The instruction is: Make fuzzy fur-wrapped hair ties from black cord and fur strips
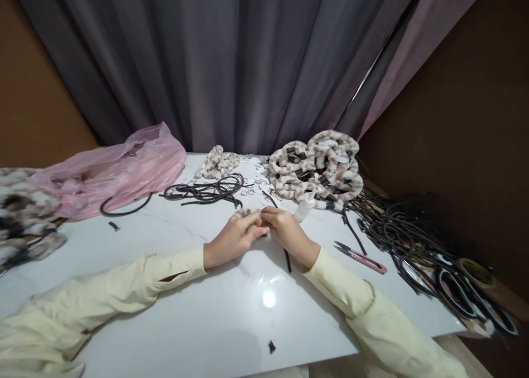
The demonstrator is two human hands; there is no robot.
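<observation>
Near the middle of the white table, my left hand is closed on a small piece of spotted furry fabric. My right hand meets it from the other side, its fingers closed on the same piece. A dark cord sticks out below my right hand. Just beyond that hand is a white bottle. Much of the fabric is hidden by my fingers.
Black cords lie behind my hands, with furry rings at the back right. Pink-handled snips and a large cord tangle are on the right. A pink plastic bag and more furry pieces lie left.
</observation>
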